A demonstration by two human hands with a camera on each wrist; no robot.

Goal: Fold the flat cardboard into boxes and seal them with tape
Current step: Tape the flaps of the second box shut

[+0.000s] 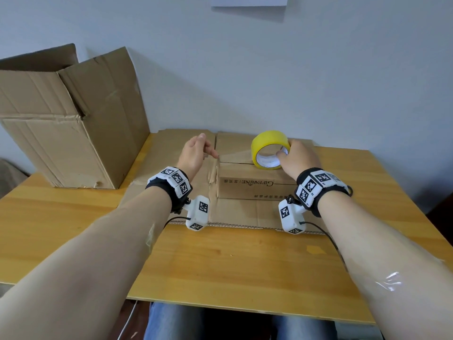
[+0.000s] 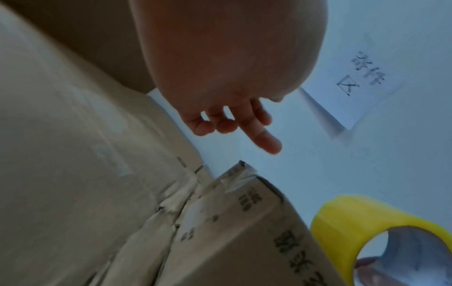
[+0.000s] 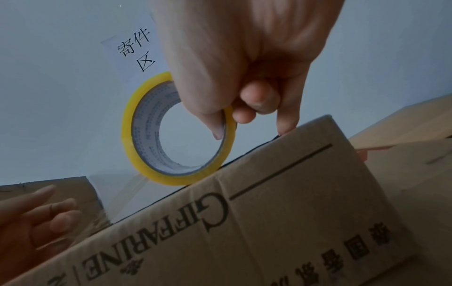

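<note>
A brown printed box [image 1: 257, 185] stands on its spread flaps [image 1: 171, 153] at the table's far middle. My right hand [image 1: 299, 155] grips a yellow tape roll [image 1: 262, 143] on the box's top edge, thumb inside the core [image 3: 215, 127], fingers round the outside. A clear tape strip [image 1: 235, 155] runs left from the roll to the box's left top corner. My left hand [image 1: 193, 153] hovers there with fingers loosely extended [image 2: 266, 141], tips at the strip's end [image 3: 117, 191]. Whether they touch it I cannot tell. It holds nothing.
A large open carton [image 1: 68, 123] stands at the back left of the wooden table [image 1: 220, 261]. A small yellow scrap [image 1: 316, 249] lies on the table near my right forearm. A paper sign [image 3: 132, 48] hangs on the wall behind.
</note>
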